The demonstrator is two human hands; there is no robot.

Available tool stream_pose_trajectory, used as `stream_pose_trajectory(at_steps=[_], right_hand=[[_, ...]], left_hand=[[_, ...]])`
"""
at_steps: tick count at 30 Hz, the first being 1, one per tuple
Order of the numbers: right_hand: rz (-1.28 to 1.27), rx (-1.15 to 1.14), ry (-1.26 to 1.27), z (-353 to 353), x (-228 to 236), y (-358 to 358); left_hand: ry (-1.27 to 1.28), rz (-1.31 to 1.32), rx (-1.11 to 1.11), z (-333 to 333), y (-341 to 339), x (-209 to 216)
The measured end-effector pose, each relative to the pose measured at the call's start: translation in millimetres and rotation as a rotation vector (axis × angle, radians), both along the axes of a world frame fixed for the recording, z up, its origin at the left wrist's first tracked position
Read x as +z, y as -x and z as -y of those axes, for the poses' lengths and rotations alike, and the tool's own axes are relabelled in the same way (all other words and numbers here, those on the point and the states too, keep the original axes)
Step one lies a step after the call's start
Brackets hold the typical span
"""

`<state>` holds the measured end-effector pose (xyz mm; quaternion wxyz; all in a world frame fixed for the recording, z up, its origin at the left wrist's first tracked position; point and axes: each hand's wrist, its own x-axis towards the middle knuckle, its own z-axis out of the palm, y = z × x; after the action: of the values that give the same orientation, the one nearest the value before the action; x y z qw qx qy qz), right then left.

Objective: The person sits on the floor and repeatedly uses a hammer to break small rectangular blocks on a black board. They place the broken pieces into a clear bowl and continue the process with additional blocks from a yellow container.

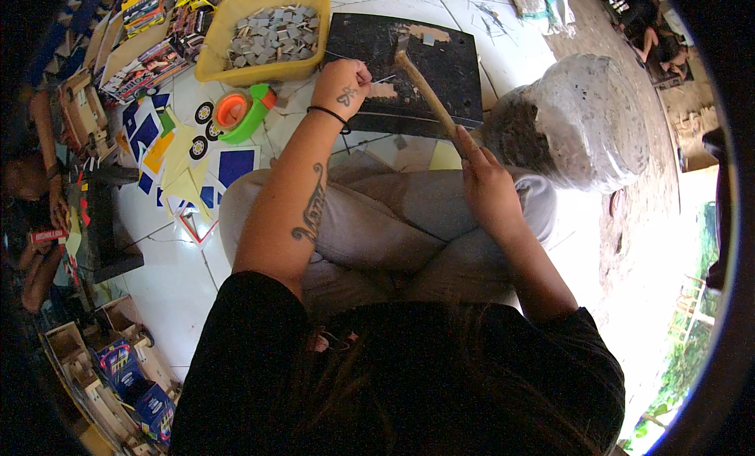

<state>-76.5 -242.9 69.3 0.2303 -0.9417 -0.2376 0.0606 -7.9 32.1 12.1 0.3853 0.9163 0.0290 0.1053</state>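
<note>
Wood-handled hammer (431, 96) juts fwd past R hand's (489, 184) wrapped fingers (473, 158); L hand (344, 84) curled nr blk slab (454, 74), contents unclear.

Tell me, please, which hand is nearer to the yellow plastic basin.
Left. The left hand is close to the yellow plastic basin, just off its near right corner; the right hand is farther right, gripping the wooden-handled hammer.

A hammer (432, 94) with a pale wooden handle slants up and leftward, gripped near its lower end; its head (dark against dark) seems to be over or on a scuffed black board (465, 74) with tan patches. Just right of it, a small grey square (429, 39) lies on one patch.
</note>
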Motion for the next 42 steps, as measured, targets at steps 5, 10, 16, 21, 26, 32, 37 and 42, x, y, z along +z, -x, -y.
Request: stream_pose_trajectory(at_steps=[5, 10, 16, 21, 26, 32, 37, 42], right_hand=[[0.025, 0.072, -0.076, 3, -6, 2], [-0.007, 0.04, -0.059, 7, -10, 3], [0.027, -0.004, -0.15, 7, -7, -4], [-0.071, -0.079, -0.287, 12, 7, -3], [-0.074, -0.082, -0.313, 12, 14, -3], [-0.107, -0.086, -0.321, 13, 17, 0], [-0.102, -0.084, -0.308, 13, 24, 3], [-0.035, -0.03, -0.238, 11, 38, 6]], left_hand=[[0.05, -0.023, -0.016, -3, -3, -2], [0.043, -0.044, -0.014, -5, -4, -5], [0.078, -0.005, -0.025, -8, -3, -6], [0.055, 0.15, -0.011, 2, -9, -4], [0.131, 0.265, -0.039, 21, -17, -8], [-0.037, 0.348, -0.043, 30, -14, -9], [-0.151, 0.414, 0.015, 37, -14, -12], [-0.186, 0.48, 0.078, 40, -16, -21]])
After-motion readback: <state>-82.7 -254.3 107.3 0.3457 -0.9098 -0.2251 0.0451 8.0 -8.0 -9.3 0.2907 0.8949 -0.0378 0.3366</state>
